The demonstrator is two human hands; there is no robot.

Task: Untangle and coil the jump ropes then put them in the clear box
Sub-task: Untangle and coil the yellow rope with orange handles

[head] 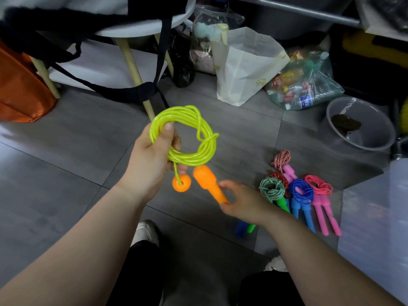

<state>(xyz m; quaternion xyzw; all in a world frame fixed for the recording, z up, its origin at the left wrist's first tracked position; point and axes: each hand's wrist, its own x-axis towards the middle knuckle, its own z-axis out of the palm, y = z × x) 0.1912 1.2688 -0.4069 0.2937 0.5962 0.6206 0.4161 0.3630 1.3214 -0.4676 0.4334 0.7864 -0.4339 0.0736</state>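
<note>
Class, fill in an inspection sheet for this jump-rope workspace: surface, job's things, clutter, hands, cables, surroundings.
Surface: grey tiled floor.
Job's things: yellow-green rope coiled and held in the air; its orange handle and second handle hang below the coil. Several coiled ropes lie together on the floor at the right. Clear box: cannot tell.
Clutter: white paper bag, plastic bag of bottles, grey basin, orange bag.
Hands: left hand grips the coil; right hand, blurred, pinches the orange handle's lower end.
Cables: nothing seen.
Surroundings: white round table with black straps hanging from it.
</note>
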